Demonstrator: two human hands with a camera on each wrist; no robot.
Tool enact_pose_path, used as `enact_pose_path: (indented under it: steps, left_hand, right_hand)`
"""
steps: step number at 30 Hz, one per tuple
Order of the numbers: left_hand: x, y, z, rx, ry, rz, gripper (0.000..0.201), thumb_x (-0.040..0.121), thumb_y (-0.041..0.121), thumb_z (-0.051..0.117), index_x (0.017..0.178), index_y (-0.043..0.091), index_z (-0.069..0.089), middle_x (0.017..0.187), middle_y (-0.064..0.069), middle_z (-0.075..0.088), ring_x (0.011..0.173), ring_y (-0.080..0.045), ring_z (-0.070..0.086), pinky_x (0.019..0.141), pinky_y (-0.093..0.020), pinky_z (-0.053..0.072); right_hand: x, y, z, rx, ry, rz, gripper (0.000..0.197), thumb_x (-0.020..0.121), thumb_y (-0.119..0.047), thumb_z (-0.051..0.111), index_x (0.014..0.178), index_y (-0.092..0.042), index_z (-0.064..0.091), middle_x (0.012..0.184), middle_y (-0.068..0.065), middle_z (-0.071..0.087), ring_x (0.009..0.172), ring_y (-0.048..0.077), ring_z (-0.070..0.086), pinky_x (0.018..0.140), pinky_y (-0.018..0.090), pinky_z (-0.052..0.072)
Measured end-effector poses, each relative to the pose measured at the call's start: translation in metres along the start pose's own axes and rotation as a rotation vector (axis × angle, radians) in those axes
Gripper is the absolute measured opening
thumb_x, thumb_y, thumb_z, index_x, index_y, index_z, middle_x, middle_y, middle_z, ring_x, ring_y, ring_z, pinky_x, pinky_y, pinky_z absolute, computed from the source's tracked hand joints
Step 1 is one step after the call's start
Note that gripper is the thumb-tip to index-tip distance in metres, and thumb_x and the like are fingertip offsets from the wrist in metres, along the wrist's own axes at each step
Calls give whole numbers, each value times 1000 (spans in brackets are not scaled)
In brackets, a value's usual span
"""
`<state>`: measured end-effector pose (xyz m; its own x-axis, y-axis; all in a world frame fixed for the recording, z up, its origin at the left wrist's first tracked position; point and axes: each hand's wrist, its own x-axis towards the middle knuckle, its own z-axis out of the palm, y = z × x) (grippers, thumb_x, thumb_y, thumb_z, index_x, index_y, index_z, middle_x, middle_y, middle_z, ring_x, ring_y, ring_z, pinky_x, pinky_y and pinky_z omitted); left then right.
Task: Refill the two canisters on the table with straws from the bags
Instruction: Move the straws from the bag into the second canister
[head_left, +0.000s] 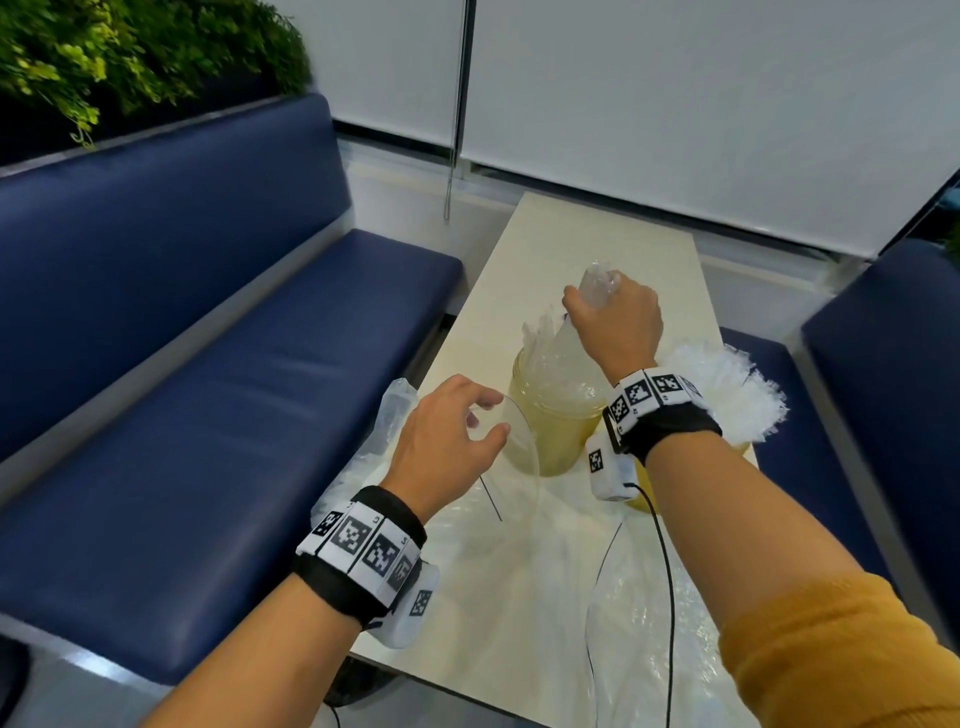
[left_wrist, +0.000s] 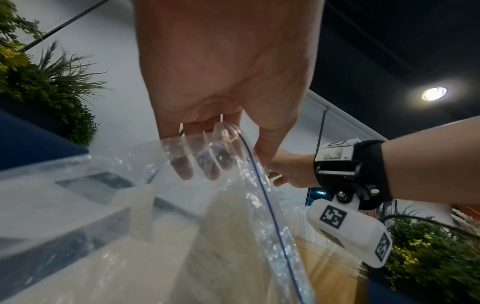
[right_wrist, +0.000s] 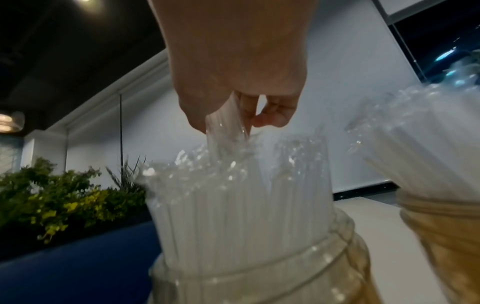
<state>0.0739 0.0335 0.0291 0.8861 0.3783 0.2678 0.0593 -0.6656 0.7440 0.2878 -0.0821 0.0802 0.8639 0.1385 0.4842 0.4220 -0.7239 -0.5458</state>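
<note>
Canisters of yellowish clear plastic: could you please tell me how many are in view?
2. One yellowish clear plastic canister stands below the right hand; the other stands beside it, mostly hidden behind the right wrist in the head view.

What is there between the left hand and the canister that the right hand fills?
Head view: only the clear bag's open rim, held by the left hand, beside the canister.

Table clearance: far end open, near end cluttered.
Bare table (head_left: 561, 234) beyond the left canister (head_left: 550, 421); right canister (right_wrist: 446, 232) just beside it, gap seemingly narrow; clear bag (head_left: 519, 597) blankets the near edge.
</note>
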Motion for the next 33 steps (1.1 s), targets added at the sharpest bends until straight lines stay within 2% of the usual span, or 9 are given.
enact_pose_path:
  steps: [4,10,14,17,22,24,27,29,33]
  left_hand:
    - [2,4,-4,3,6,17,26,87,35,72,112,27,68,107,13,63,83,-6,62,73,-5,36]
    - [6,10,-5,-4,-14,20,25,89,36,70,113,28,68,108,14,63,85,-5,62,74,-12,44]
    - [7,13,-5,3,-40,12,25,90,37,69,113,28,68,108,14,63,85,-4,62,73,-8,42]
    - [8,14,-5,15,-60,10,23,90,36,69,112,28,68,107,15,63,84,-4,62,73,2,33]
    - [8,17,-8,27,-88,14,23,91,34,67,114,28,67,109,15,63,87,-5,62,77,-6,42]
    - [7,18,-9,45,-107,13,25,91,26,65,116,28,66,111,15,62,89,-4,62,78,-10,45]
    - [8,19,-13,106,-184,12,39,87,12,62,123,27,64,119,16,59,95,-3,60,73,-2,34]
    - [8,22,-18,136,-231,12,50,83,5,60,128,27,61,124,17,57,102,-4,59,76,-6,35]
    - [10,27,-27,161,-290,13,67,75,-2,58,136,25,57,131,15,55,113,-8,57,85,-19,42]
  right_hand:
    - [12,-1,-17,128,95,-178,67,73,-28,79,132,-23,47,111,-1,62,95,14,57,79,26,43]
    - [30,4,-25,-123,-2,-366,22,87,-26,65,105,-16,73,105,2,71,97,24,64,82,31,48]
    - [4,15,-3,-267,-143,-376,42,104,-38,40,110,-12,73,117,6,68,106,25,57,83,38,50]
    - [-19,26,17,-309,-283,-430,49,105,-41,28,127,-19,66,140,6,56,127,28,49,104,46,41]
    - [-6,10,2,-204,-71,-406,51,102,-39,29,96,-12,72,100,5,70,102,26,58,93,39,43]
    - [9,0,-2,-127,-81,-414,40,104,-34,38,122,-12,65,132,6,59,125,24,49,100,35,41]
    - [29,-9,-1,-160,-365,-474,49,107,-32,35,151,-10,39,160,5,33,146,21,30,116,36,29]
    - [32,-11,2,-265,-532,-471,45,108,-32,32,141,-7,50,148,11,49,135,28,46,111,42,39]
    - [18,0,4,-393,-559,-410,47,106,-35,31,111,-7,70,108,14,70,95,33,64,79,38,51]
